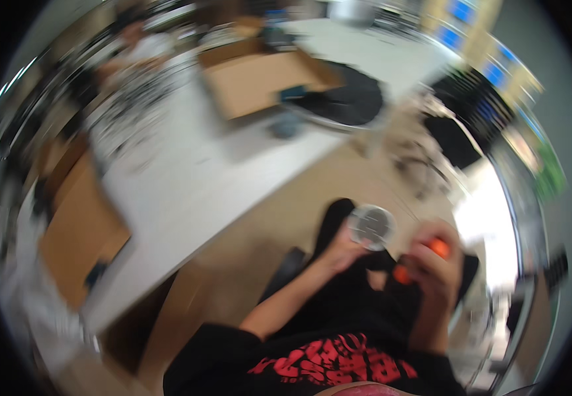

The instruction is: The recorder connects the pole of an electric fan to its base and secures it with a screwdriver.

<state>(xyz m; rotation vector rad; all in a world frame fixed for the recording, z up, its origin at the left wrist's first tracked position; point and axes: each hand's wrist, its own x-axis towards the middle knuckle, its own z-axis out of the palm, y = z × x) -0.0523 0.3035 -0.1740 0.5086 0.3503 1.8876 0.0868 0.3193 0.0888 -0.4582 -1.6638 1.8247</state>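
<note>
Over my lap, my left hand (343, 249) is closed around a round, white-rimmed thing with a grey face (372, 227). Blur hides whether it is a cup, a jar or a can. A little to its right, my right hand (434, 261) has its fingers wrapped round an orange thing (438, 248), whose orange colour shows above and below the fingers. Its kind is too smeared to make out. The two held things are apart from each other.
A white table (187, 191) fills the left and carries an open cardboard box (253, 82), a black round mat (345, 96) and a small dark blue-grey object (285, 125). Another cardboard box (81, 231) is at far left. A person (142, 49) sits beyond the table; a black chair (454, 140) stands right.
</note>
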